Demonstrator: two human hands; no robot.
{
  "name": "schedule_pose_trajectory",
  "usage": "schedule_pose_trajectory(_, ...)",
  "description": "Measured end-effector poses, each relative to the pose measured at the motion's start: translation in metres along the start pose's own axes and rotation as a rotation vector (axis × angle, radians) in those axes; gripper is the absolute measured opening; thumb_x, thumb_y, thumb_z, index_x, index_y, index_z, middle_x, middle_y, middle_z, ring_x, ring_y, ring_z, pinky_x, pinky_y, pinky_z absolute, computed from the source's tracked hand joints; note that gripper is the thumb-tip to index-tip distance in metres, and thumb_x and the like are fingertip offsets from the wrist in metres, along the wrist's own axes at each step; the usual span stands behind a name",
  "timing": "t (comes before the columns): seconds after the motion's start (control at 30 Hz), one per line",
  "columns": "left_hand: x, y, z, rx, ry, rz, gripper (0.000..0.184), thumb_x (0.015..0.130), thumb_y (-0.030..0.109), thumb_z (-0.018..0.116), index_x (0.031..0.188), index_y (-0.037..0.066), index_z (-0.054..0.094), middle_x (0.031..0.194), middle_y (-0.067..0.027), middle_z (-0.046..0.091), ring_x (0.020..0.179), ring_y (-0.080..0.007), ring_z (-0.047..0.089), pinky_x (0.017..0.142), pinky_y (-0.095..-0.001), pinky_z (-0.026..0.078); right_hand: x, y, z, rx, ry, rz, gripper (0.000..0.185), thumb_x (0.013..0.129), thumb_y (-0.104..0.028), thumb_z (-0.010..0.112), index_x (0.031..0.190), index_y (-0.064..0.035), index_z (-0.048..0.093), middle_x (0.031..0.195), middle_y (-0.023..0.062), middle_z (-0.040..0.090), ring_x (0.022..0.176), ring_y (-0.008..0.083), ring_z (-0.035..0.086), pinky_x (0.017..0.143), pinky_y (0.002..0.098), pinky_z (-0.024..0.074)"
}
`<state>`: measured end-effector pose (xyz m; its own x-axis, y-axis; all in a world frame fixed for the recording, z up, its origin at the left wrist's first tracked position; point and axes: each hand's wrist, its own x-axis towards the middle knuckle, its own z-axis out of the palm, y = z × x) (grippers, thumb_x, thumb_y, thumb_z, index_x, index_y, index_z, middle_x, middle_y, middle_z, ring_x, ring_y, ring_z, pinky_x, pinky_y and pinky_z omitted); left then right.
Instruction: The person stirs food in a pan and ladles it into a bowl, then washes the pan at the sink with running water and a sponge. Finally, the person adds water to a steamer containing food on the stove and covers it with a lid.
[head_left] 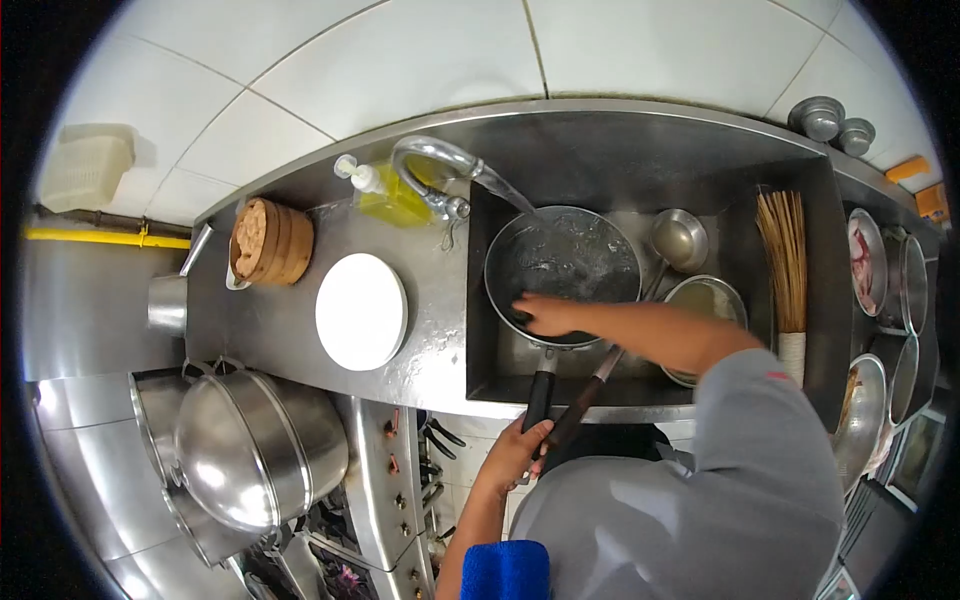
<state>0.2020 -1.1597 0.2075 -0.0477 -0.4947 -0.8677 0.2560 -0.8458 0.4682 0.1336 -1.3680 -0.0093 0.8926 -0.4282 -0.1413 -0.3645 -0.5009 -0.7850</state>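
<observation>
A wide dark frying pan sits in the steel sink, with water from the curved tap running into it. My left hand is closed around the pan's black handle at the sink's front edge. Inside the pan, near its front left wall, my right hand presses down with curled fingers. Something small and dark shows under those fingertips, too hidden to name. Beside the pan lies a ladle, its long dark handle slanting past the pan handle close to my left hand. A metal bowl is partly behind my right forearm.
A bamboo whisk brush stands at the sink's right side. On the left counter are a white plate, a yellow soap bottle and a bamboo steamer. Large steel pots stand lower left. Metal bowls line the far right.
</observation>
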Motion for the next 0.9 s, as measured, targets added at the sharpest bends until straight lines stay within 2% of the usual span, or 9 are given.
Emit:
schedule_pose_trajectory(0.1, -0.001, -0.002, 0.0, 0.018, 0.024, -0.001, 0.027, 0.087, 0.029, 0.057, 0.089, 0.005, 0.048, 0.061, -0.0003, 0.046, 0.038, -0.0079, 0.042, 0.033, -0.0226, 0.033, -0.048, 0.009, -0.072, -0.072, -0.681, 0.145, 0.045, 0.078, -0.015, 0.054, 0.123, -0.0088, 0.052, 0.124, 0.024, 0.047, 0.114, 0.0343, 0.048, 0.094, 0.04, 0.0411)
schedule_pose_trajectory(0.17, 0.001, 0.001, 0.001, 0.044, 0.024, 0.005, 0.028, 0.086, 0.031, 0.057, 0.087, 0.005, 0.049, 0.06, 0.0, 0.047, 0.038, -0.0074, 0.043, 0.033, -0.0225, 0.032, -0.064, 0.043, -0.097, -0.31, -0.611, 0.303, 0.04, 0.074, -0.018, 0.061, 0.114, -0.0118, 0.058, 0.115, 0.019, 0.048, 0.106, 0.0354, 0.049, 0.089, 0.0406, 0.0416)
schedule_pose_trajectory(0.23, -0.005, 0.012, 0.002, 0.081, 0.018, -0.026, 0.028, 0.086, 0.032, 0.057, 0.087, 0.005, 0.049, 0.06, 0.0001, 0.048, 0.038, -0.0073, 0.043, 0.033, -0.0225, 0.032, -0.051, 0.104, -0.087, -0.621, -0.12, 0.212, 0.038, 0.073, -0.015, 0.061, 0.111, -0.0133, 0.059, 0.119, 0.0193, 0.046, 0.105, 0.0353, 0.05, 0.087, 0.0416, 0.0427)
schedule_pose_trajectory(0.3, -0.004, 0.01, 0.002, 0.112, 0.021, -0.069, 0.028, 0.086, 0.032, 0.057, 0.087, 0.005, 0.049, 0.06, 0.0001, 0.048, 0.038, -0.0072, 0.043, 0.032, -0.0225, 0.032, -0.008, 0.06, -0.106, -0.451, -0.039, 0.375, 0.035, 0.084, -0.013, 0.053, 0.118, -0.0072, 0.056, 0.139, 0.0191, 0.031, 0.122, 0.0348, 0.039, 0.097, 0.0394, 0.0389)
schedule_pose_trajectory(0.37, 0.005, -0.001, -0.004, 0.059, 0.026, -0.033, 0.028, 0.087, 0.033, 0.056, 0.087, 0.005, 0.049, 0.06, 0.0002, 0.047, 0.038, -0.007, 0.044, 0.032, -0.022, 0.031, 0.032, 0.062, -0.064, 0.035, 0.375, 0.389, 0.036, 0.083, -0.013, 0.053, 0.119, -0.0069, 0.055, 0.139, 0.0203, 0.03, 0.123, 0.0362, 0.037, 0.099, 0.0396, 0.0369)
schedule_pose_trajectory(0.53, 0.003, 0.002, 0.005, 0.07, 0.062, -0.017, 0.026, 0.086, 0.028, 0.059, 0.084, 0.005, 0.049, 0.06, -0.0017, 0.047, 0.037, -0.0096, 0.041, 0.034, -0.0225, 0.033, 0.044, -0.005, -0.019, -0.02, 0.002, -0.059, 0.032, 0.079, -0.023, 0.053, 0.104, -0.0031, 0.056, 0.114, 0.0201, 0.05, 0.105, 0.0359, 0.049, 0.086, 0.0448, 0.0415)
schedule_pose_trajectory(0.73, -0.002, 0.0, 0.011, -0.011, 0.061, 0.037, 0.022, 0.085, 0.023, 0.059, 0.085, 0.003, 0.05, 0.061, -0.0028, 0.048, 0.038, -0.0104, 0.042, 0.033, -0.0228, 0.032, -0.062, 0.002, -0.111, -0.102, -0.786, 0.011, 0.028, 0.081, -0.028, 0.05, 0.088, -0.0013, 0.054, 0.077, 0.013, 0.054, 0.077, 0.0216, 0.049, 0.07, 0.039, 0.0416)
schedule_pose_trajectory(0.8, 0.004, -0.006, 0.005, -0.166, 0.004, 0.05, 0.018, 0.085, 0.02, 0.055, 0.088, 0.003, 0.049, 0.063, -0.0028, 0.05, 0.038, -0.0099, 0.042, 0.034, -0.0214, 0.033, -0.081, -0.012, -0.162, -0.004, -0.74, 0.451, 0.04, 0.083, -0.034, 0.05, 0.113, -0.009, 0.058, 0.11, 0.0113, 0.058, 0.102, 0.0248, 0.053, 0.08, 0.039, 0.0437)
schedule_pose_trajectory(0.9, -0.005, 0.005, 0.01, -0.392, -0.089, 0.022, 0.019, 0.083, 0.018, 0.053, 0.092, 0.002, 0.05, 0.067, -0.0058, 0.052, 0.048, -0.0127, 0.047, 0.036, -0.0222, 0.036, -0.105, 0.015, -0.19, 0.427, -0.169, 0.596, 0.031, 0.085, -0.032, 0.051, 0.108, -0.0124, 0.06, 0.106, 0.0064, 0.06, 0.099, 0.0213, 0.054, 0.081, 0.0359, 0.0443)
